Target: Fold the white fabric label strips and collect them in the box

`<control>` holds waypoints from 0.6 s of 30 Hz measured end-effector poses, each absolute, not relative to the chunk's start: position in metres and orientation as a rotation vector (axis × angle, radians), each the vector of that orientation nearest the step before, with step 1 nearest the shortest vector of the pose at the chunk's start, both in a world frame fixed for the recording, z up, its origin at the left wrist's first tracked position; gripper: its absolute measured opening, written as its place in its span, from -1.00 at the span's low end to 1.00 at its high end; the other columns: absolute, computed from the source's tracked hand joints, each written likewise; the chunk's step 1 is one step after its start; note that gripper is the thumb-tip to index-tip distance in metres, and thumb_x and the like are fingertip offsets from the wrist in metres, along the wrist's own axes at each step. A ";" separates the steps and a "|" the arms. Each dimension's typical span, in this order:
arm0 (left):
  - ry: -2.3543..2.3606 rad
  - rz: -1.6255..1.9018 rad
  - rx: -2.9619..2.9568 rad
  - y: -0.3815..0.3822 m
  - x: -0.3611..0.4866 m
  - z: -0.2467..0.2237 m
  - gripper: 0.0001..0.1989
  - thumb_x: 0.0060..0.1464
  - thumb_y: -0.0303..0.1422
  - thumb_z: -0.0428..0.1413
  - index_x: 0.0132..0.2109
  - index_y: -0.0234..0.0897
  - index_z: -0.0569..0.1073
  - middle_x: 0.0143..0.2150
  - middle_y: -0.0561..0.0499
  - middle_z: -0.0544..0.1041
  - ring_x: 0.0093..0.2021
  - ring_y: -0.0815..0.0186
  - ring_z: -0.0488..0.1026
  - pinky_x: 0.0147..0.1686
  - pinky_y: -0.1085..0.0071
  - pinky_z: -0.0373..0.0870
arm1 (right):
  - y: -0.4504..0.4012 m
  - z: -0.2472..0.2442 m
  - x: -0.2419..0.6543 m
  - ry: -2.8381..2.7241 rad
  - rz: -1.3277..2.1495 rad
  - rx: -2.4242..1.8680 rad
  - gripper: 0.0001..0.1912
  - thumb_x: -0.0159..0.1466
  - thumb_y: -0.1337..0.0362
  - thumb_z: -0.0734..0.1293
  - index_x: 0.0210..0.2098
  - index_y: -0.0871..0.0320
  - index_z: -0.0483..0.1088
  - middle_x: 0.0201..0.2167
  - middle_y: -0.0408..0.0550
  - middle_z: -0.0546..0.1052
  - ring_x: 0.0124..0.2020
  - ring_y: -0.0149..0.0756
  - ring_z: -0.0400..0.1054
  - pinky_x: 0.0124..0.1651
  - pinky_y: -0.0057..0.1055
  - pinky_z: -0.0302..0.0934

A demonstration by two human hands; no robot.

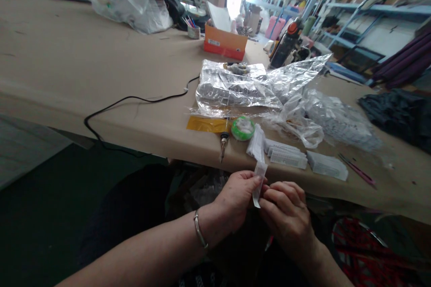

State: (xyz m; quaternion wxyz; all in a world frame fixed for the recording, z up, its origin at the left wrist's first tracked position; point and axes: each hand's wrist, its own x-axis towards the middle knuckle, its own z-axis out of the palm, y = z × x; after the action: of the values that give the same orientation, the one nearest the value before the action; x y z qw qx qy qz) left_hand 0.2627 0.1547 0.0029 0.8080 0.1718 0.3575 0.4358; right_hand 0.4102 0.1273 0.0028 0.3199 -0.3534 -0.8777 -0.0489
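Note:
My left hand, a bangle on its wrist, pinches a white label strip between thumb and fingers just off the table's front edge. The strip's upper end reaches a folded stack of white labels on the table; its lower end hangs between my hands. Close beside it, my right hand has its fingers curled together, their tips at the strip's lower part. What those fingertips hold is hidden. Bundles of printed labels lie right of the stack, and a green tape roll lies to its left.
A soldering-iron-like tool points over the table edge, near a black cord. Pink tweezers lie at right. Behind are clear plastic bags, an orange box and a dark bottle.

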 end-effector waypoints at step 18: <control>1.017 0.736 0.470 0.145 0.262 -0.008 -0.83 0.10 -0.35 0.09 -0.29 -0.41 0.46 -0.40 -0.09 0.53 -0.51 0.42 0.44 -0.45 0.48 0.37 | 0.172 -0.023 0.450 -1.991 -0.323 -1.264 -0.85 0.25 0.41 0.29 -0.25 0.14 0.49 -0.27 -0.02 0.55 -0.17 -0.22 0.40 -0.02 -0.21 0.30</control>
State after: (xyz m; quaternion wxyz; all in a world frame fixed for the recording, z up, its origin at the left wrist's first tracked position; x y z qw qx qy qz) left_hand 0.2616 0.1452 -0.0084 0.7838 0.2178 0.4712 0.3410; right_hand 0.4502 0.1723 -0.0234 0.3716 -0.4932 -0.7764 -0.1260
